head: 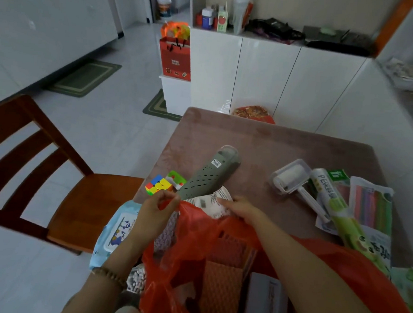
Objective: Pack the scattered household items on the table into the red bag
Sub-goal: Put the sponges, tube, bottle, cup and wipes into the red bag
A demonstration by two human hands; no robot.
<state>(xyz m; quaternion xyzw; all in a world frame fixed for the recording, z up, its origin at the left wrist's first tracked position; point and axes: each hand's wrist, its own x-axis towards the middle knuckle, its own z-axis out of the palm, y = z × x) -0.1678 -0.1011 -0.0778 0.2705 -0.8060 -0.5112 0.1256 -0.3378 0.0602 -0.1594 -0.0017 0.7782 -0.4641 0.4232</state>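
Red bag (pixel 194 228) is lying open at the six o'clock edge of the table (pixel 273 146), directly under your hands. Your left hand (pixel 157 209) is pinching its rim with curled fingers. Your right hand (pixel 239 208), at three o'clock from the left, is touching the white packet (pixel 212 202); its grip is unclear.

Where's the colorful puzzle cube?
In the head view, the cube sits on the table, just beyond the left hand, left of the grey perforated case.
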